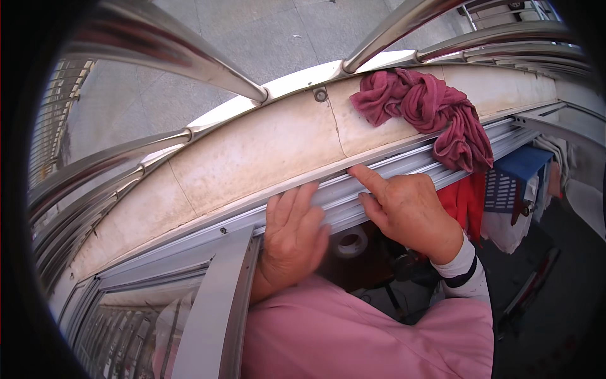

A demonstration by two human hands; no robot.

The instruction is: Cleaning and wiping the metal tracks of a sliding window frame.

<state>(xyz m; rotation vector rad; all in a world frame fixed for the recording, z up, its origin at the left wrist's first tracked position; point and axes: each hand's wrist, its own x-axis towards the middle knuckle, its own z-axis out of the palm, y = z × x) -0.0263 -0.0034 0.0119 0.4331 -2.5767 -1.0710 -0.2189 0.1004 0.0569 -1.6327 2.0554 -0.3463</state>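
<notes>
My left hand (pixel 296 227) rests over the aluminium sliding-window track (pixel 397 163), fingers stretched towards its outer edge and slightly blurred. It appears to hold nothing. Beside it on the right, my right hand (pixel 409 208) puts an extended index finger to the outer groove of the track. Its thumb is apart from that finger and the other fingers are curled; no object shows in it. A twisted, dark pink cloth (pixel 426 104) lies over the stone sill (pixel 265 151) and hangs across the track, to the right of both hands.
Shiny metal railing bars (pixel 227 76) rise beyond the sill, above grey paving (pixel 265 38) outside. A sliding window frame (pixel 215 303) stands close by my left forearm. Inside at right are a blue plastic basket (pixel 509 177), red fabric (pixel 466 201) and a roll of tape (pixel 350 241).
</notes>
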